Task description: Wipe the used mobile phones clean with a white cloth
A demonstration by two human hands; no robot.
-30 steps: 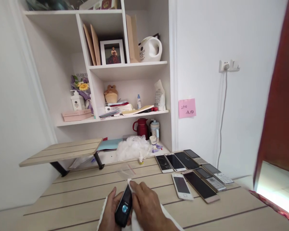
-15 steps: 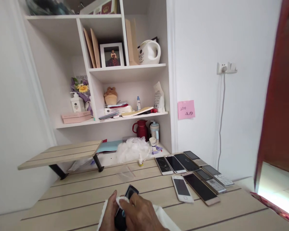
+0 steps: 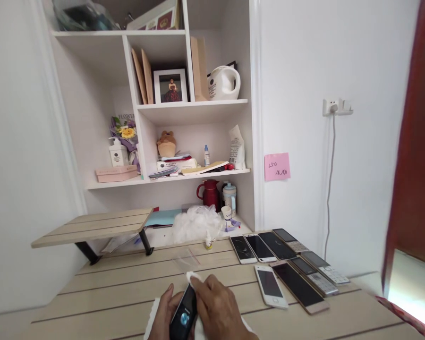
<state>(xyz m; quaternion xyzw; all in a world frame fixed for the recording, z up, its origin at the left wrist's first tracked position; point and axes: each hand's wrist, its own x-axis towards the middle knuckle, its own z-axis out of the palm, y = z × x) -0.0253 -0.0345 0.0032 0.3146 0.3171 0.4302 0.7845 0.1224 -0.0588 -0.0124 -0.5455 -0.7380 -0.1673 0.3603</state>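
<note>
My left hand is wrapped round a small black mobile phone with a shiny blue round spot on its lower part. The phone is tilted, its top pointing away from me. In my right hand, the thumb and fingers pinch a bit of white cloth at the phone's top end. More white cloth shows under and beside both hands. To the right of my right hand, a white smartphone lies on the wooden table.
Several phones lie at the right, among them a large gold-edged smartphone and a keypad phone. Beyond my hands are a clear plastic bag and a small bottle. A raised wooden shelf stands at the left.
My right hand has moved the cloth from the phone's middle up to its top end, uncovering the phone's face. The camera view has shifted slightly.
</note>
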